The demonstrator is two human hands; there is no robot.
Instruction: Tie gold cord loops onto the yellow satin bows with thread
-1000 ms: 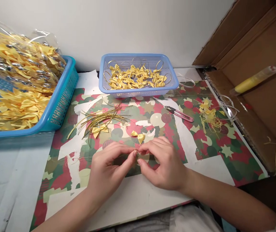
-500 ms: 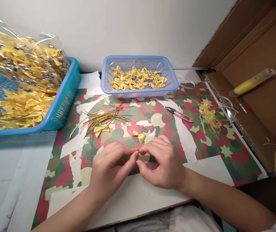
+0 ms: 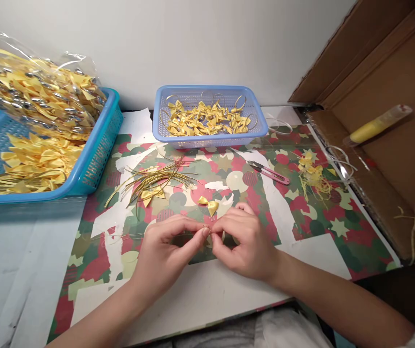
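My left hand [image 3: 171, 246] and my right hand [image 3: 245, 241] meet fingertip to fingertip low over the middle of the patterned board. Both pinch a thin gold cord [image 3: 131, 235]; a fine length of it trails out to the left of my left hand. Fingers cover most of the pinched part. Just beyond the fingertips lies a yellow satin bow [image 3: 208, 205]. A second bow [image 3: 153, 195] rests further left, against a bundle of gold cords [image 3: 156, 176].
At the back stands a blue basket [image 3: 209, 140] of bows with cord loops. A larger blue basket [image 3: 98, 154] on the left carries bows, cords and a bagful of bows [image 3: 44, 96]. Pink thread snips [image 3: 271, 174] and thread scraps [image 3: 314, 179] lie right, beside a cardboard wall [image 3: 381, 72].
My right thumb has closed up against its index finger, and both sets of fingertips have shifted slightly right. The bows, cords and baskets stay in place.
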